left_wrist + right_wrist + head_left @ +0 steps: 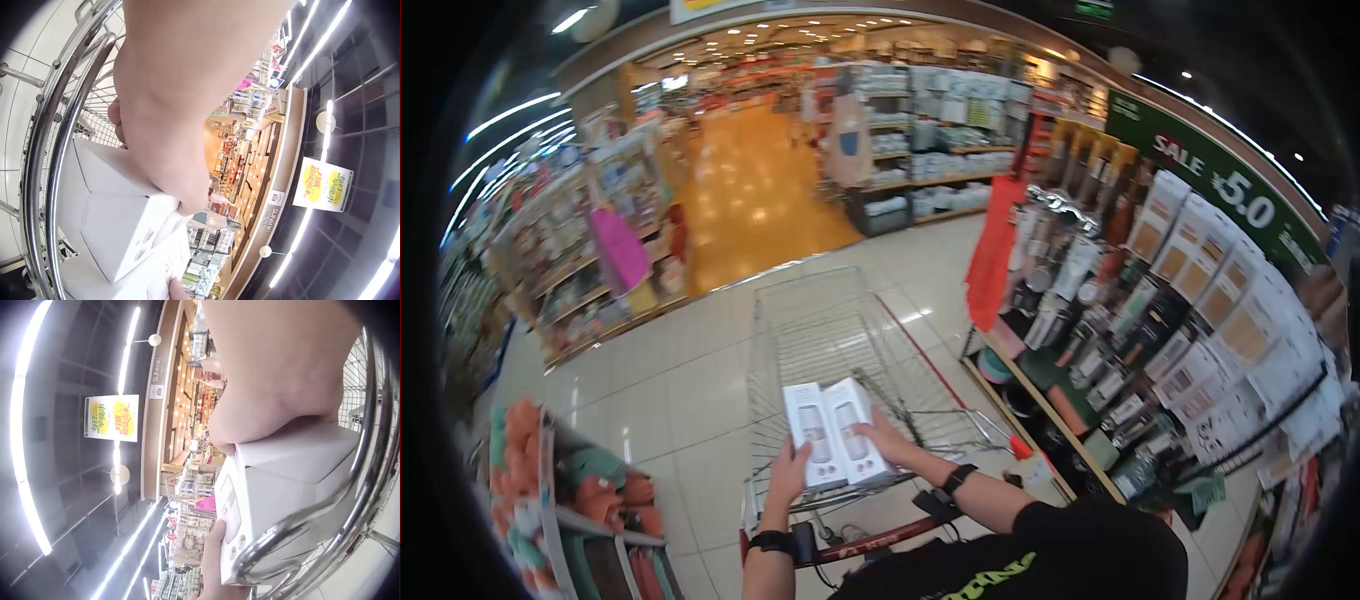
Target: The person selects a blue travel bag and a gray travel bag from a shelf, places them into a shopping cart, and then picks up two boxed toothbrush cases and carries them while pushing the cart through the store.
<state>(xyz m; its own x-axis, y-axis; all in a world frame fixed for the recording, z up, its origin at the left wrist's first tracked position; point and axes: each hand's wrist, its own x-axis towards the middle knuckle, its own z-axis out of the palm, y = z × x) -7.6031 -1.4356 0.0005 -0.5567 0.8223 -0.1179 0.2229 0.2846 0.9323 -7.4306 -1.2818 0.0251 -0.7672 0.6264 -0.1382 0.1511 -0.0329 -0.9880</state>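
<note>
Two white cartons stand side by side at the handle end of a wire shopping cart (810, 300), each printed with a tall rounded object. My left hand (788, 472) grips the left carton (804, 405) by its outer side, thumb on the printed front. On the other side my right hand (887, 440) holds the right carton (843, 403), its thumb over the front. The left wrist view shows the left hand (164, 131) wrapped over the box edge, with the far fingers partly hidden. In the right wrist view the right hand (281, 381) lies along its box (294, 475), close to the chrome cart rail (350, 506).
A rack of hanging kitchen tools (1110, 320) under a green sale sign (1230, 185) stands close on the right. Shelves with orange and green goods (590, 490) are at lower left. Beyond the cart, tiled floor (640, 385) meets a shop with an orange floor (750, 190).
</note>
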